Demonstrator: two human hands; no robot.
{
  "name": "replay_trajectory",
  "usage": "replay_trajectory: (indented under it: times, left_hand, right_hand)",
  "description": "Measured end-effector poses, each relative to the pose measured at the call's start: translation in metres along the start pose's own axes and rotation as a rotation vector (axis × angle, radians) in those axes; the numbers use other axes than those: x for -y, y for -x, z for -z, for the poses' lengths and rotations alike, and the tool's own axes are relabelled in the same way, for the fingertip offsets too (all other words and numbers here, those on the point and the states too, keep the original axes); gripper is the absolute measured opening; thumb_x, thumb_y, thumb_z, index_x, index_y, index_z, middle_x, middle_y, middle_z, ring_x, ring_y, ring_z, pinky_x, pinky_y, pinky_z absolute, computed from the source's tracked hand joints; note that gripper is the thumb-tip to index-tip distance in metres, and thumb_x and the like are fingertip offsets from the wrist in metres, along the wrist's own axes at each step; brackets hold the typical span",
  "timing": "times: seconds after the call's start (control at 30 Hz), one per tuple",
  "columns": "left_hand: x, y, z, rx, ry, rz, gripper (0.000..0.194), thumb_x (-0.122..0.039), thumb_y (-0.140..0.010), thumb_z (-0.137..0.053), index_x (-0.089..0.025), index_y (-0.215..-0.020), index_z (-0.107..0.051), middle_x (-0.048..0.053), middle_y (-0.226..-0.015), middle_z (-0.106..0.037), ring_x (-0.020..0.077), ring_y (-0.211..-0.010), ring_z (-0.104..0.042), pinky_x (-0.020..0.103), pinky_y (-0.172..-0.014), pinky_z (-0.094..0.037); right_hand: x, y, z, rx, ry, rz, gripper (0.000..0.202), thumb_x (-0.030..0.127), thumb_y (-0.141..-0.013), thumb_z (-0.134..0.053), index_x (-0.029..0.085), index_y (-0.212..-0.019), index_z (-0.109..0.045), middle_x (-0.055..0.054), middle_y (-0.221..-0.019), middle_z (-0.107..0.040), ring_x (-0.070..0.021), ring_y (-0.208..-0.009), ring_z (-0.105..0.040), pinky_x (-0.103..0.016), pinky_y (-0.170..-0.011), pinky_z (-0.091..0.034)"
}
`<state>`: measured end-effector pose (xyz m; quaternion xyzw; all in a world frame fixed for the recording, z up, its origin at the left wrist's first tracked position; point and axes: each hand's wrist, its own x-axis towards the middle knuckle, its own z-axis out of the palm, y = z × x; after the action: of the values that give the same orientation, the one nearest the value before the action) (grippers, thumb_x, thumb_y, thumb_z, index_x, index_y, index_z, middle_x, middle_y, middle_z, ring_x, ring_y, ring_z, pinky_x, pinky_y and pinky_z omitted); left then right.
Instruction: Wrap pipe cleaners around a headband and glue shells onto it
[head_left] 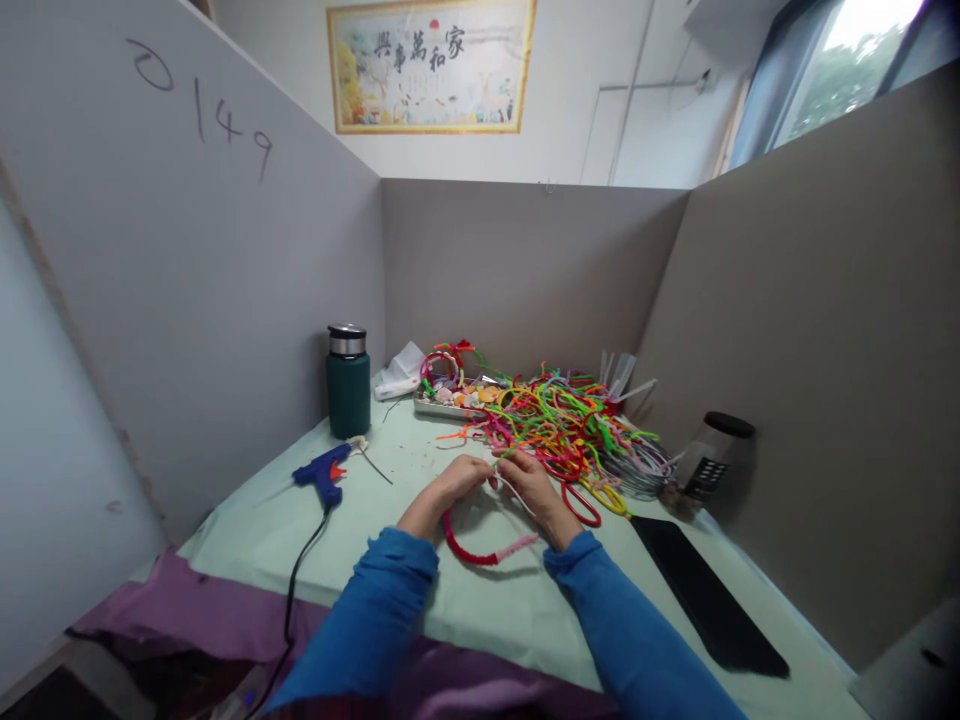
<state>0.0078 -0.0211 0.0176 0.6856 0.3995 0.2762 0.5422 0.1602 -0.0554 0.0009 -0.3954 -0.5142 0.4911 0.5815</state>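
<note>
In the head view, the left hand and right hand nearly meet at the fingertips, the left gripping a curved red-and-pink band that bows out toward 6 o'clock, the right pinching a thin white strand. Around them on the worktop, a blue glue gun lies at 9 o'clock, a green bottle stands at 10, and tangled colourful stems spread at 2.

The left hand hid part of the red band; the view's edges cut off both sleeves and the window.
</note>
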Motion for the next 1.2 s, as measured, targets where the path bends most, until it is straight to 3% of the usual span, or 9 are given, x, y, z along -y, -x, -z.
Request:
replay_trajectory:
  times: [0.13, 0.37, 0.57, 0.8, 1.0, 1.2]
  left_hand:
    - [0.001, 0.000, -0.001, 0.076, 0.057, -0.061, 0.023, -0.035, -0.070, -0.053, -0.012, -0.069, -0.059, -0.007, -0.049, -0.032, 0.0046, -0.039, -0.023, 0.022, -0.040, -0.013]
    - [-0.003, 0.004, -0.001, 0.044, 0.228, -0.180, 0.028, -0.023, -0.066, -0.055, -0.019, -0.094, -0.051, -0.008, -0.056, -0.040, 0.0049, -0.043, -0.031, 0.017, -0.040, -0.018]
    - [-0.012, 0.009, 0.000, -0.009, 0.295, -0.181, 0.029, -0.024, -0.062, -0.059, -0.018, -0.089, -0.050, -0.009, -0.053, -0.032, 0.0040, -0.041, -0.023, 0.018, -0.038, -0.014]
    - [-0.014, 0.008, -0.001, -0.095, 0.369, -0.185, 0.028, -0.030, -0.064, -0.061, -0.018, -0.086, -0.048, -0.010, -0.053, -0.031, 0.0032, -0.040, -0.021, 0.019, -0.040, -0.011]
    - [-0.003, -0.002, -0.002, -0.178, 0.257, -0.203, 0.018, -0.030, -0.069, -0.057, -0.018, -0.080, -0.049, -0.009, -0.053, -0.035, 0.0056, -0.043, -0.027, 0.020, -0.042, -0.018]
    - [0.011, -0.018, 0.001, -0.277, 0.056, -0.420, 0.008, -0.022, -0.075, -0.048, -0.016, -0.080, -0.052, -0.002, -0.071, -0.052, 0.0111, -0.066, -0.046, 0.021, -0.062, -0.037]
  right_hand:
    - [-0.003, -0.002, 0.001, -0.046, -0.004, 0.005, 0.031, 0.044, -0.063, -0.074, 0.018, -0.071, -0.060, 0.002, -0.062, -0.056, -0.0094, -0.051, -0.047, -0.022, -0.046, -0.034]
    - [-0.009, -0.007, 0.004, -0.066, 0.021, 0.020, 0.035, 0.048, -0.063, -0.073, 0.018, -0.068, -0.057, 0.006, -0.050, -0.047, -0.0078, -0.042, -0.039, -0.023, -0.042, -0.028]
    - [-0.006, -0.006, 0.003, -0.016, 0.059, 0.076, 0.033, 0.046, -0.065, -0.070, 0.019, -0.060, -0.053, 0.007, -0.045, -0.041, -0.0078, -0.041, -0.034, -0.024, -0.041, -0.025]
    - [0.000, 0.003, 0.006, 0.062, 0.129, 0.147, 0.028, 0.045, -0.072, -0.066, 0.020, -0.064, -0.056, 0.004, -0.051, -0.045, -0.0102, -0.047, -0.038, -0.025, -0.047, -0.027]
    - [0.005, 0.007, 0.005, 0.098, 0.214, 0.141, 0.026, 0.043, -0.076, -0.062, 0.020, -0.063, -0.060, 0.002, -0.050, -0.046, -0.0122, -0.047, -0.039, -0.027, -0.047, -0.025]
    - [-0.002, 0.004, 0.002, 0.113, 0.074, 0.072, 0.033, 0.048, -0.079, -0.058, 0.019, -0.062, -0.061, -0.001, -0.058, -0.051, -0.0115, -0.048, -0.042, -0.027, -0.048, -0.031]
